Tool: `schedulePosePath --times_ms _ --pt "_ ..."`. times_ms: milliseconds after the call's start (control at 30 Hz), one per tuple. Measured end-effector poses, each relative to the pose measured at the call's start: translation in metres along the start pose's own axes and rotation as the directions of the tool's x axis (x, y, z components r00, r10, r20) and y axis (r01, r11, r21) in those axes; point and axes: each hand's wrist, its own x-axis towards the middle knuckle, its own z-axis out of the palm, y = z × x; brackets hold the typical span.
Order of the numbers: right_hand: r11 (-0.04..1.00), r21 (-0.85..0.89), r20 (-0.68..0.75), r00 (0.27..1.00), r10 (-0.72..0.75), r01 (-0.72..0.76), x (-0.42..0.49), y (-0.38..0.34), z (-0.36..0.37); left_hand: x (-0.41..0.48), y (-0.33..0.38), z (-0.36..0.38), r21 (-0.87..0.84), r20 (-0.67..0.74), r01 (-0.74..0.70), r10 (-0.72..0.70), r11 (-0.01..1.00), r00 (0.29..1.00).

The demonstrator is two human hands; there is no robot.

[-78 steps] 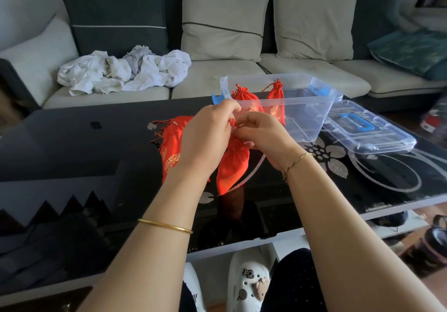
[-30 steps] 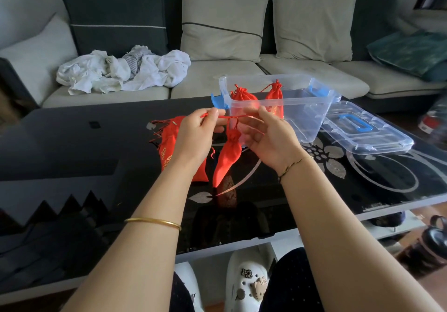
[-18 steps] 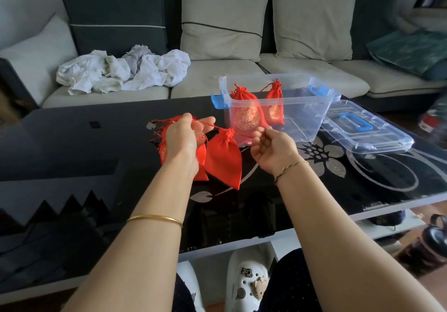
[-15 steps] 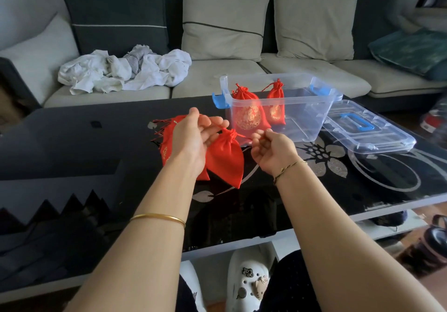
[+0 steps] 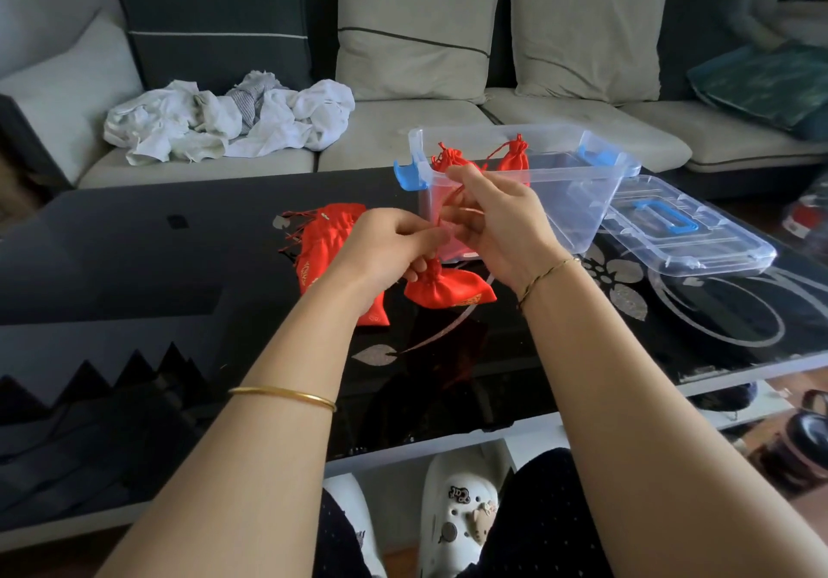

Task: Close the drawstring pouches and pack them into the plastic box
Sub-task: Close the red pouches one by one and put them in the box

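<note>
A red drawstring pouch hangs just above the black table, its neck gathered tight. My left hand pinches that neck. My right hand is raised beside it, with the red drawstring looped around its curled fingers. A pile of more red pouches lies on the table to the left, partly behind my left hand. The clear plastic box with blue latches stands behind my hands and holds two closed red pouches.
The box's clear lid with a blue handle lies on the table to the right. The black glass table has a front edge close to my knees. Behind it, a sofa carries cushions and crumpled white laundry.
The pouch went from open and hanging long to cinched shut. My hands pulled the strings apart, then came together again; my right hand now has the cord wound around its fingers.
</note>
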Motion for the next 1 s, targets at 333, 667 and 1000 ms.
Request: schedulePosePath --times_ms 333,667,1000 --pt "0.918 -0.396 0.146 0.985 0.087 -0.023 -0.006 0.003 -0.003 0.000 0.003 0.002 -0.190 -0.002 0.118 -0.121 0.975 0.993" --pt "0.674 -0.653 0.301 0.935 -0.188 0.346 -0.007 0.011 -0.008 0.002 -0.001 0.001 -0.246 -0.159 0.089 -0.131 0.965 0.979" --pt "0.369 -0.760 0.382 0.827 -0.413 0.535 -0.009 0.015 0.003 0.002 0.003 0.002 -0.247 -0.256 0.088 -0.152 0.965 0.955"
